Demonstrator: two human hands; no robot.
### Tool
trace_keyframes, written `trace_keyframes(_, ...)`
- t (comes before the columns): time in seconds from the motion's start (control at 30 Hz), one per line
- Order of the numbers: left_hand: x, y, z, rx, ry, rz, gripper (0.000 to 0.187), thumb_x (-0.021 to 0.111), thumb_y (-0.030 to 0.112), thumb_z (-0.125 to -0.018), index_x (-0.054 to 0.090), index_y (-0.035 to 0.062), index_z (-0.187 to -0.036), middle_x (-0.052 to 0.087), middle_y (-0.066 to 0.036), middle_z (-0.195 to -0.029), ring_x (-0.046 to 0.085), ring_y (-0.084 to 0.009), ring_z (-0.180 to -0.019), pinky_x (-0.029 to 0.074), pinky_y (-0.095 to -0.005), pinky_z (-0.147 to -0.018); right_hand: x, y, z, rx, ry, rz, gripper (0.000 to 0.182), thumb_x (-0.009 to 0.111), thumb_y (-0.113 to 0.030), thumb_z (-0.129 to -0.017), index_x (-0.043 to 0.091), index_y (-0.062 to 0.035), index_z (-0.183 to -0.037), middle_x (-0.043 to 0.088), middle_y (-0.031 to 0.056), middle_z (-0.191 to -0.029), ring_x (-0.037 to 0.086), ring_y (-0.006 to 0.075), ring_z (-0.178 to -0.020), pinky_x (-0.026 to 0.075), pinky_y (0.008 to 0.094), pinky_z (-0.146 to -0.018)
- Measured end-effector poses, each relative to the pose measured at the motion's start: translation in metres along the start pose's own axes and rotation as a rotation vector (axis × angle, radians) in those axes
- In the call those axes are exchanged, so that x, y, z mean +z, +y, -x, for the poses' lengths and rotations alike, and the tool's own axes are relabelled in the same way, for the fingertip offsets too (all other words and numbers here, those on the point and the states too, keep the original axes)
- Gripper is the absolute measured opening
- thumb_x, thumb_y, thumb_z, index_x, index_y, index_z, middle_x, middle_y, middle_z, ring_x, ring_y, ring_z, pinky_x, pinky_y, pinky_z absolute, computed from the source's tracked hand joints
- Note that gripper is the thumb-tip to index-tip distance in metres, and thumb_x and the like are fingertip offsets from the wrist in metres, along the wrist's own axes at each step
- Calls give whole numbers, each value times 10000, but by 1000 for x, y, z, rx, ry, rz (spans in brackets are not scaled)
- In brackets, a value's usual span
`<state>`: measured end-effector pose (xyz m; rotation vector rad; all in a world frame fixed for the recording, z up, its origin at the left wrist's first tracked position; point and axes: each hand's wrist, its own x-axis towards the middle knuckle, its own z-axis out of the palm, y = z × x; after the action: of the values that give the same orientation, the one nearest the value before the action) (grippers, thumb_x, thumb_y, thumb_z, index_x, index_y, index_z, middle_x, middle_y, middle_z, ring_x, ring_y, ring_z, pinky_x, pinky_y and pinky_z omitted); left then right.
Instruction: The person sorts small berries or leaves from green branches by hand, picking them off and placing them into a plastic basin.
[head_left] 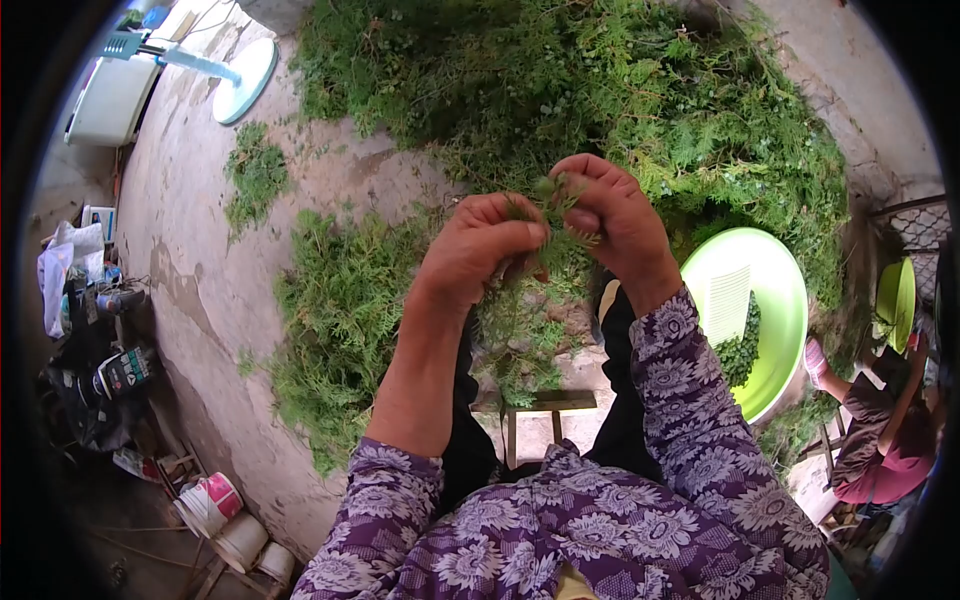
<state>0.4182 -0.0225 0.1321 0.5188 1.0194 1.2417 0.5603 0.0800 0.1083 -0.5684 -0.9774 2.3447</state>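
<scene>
My left hand [478,245] pinches a leafy green sprig [583,238], held up over my lap. Close beside it, my right hand [625,215] has thumb and forefinger closed at the sprig's upper end, where a small round green cone [545,187] shows. More feathery foliage [515,345] lies below the hands, between my knees. To the right of my right forearm stands a lime-green basin [785,345] with many small green cones [740,352] and a pale ridged piece [728,305] in it.
A large heap of cut evergreen branches [560,80] fills the far side, with a smaller pile [335,330] at left. A fan stand [245,80] is far left. Buckets [210,505] line the lower left. Another person [890,430] sits at right near a green basin [897,305].
</scene>
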Motion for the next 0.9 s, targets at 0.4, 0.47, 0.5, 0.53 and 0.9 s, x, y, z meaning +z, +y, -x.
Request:
trace_keyframes(0.4,5,-12,-3,-20,105,-477,100,542,91,-720,549,0,-677,470,15,-508,411,-49,-452,318,-217,-408,-14,-12,1,-47,18,-128,110,494,-46,-797,520,-4,-895,559,87,-785,469,63,-531,373,154,-430)
trace_keyframes(0.47,-6,-20,-8,22,134,-629,93,541,92,-731,558,9,-692,489,18,-534,421,-43,-472,320,-215,-415,-11,-14,2,-42,1,-104,98,501,-44,-795,528,-6,-881,561,71,-759,474,65,-523,375,154,-432)
trace_keyframes(0.5,-10,-23,-10,64,162,-782,87,539,92,-743,566,18,-706,508,21,-559,432,-36,-492,322,-213,-421,-10,-14,3,-39,-13,-80,87,508,-42,-793,537,-7,-867,563,55,-732,479,67,-516,376,155,-434)
trace_keyframes(0.53,-11,-24,-11,64,164,-781,87,539,92,-743,566,18,-706,508,21,-559,432,-36,-492,322,-213,-421,-8,-14,4,-37,-15,-80,87,508,-42,-793,537,-7,-867,563,55,-732,479,67,-516,376,155,-434)
trace_keyframes(0.9,-2,-19,-9,209,265,-1035,135,550,107,-716,522,-15,-666,436,-24,-499,376,-46,-500,328,-258,-426,0,11,1,-239,38,836,192,642,-107,-733,593,-14,-893,569,-2,-760,475,40,-676,407,186,-587)
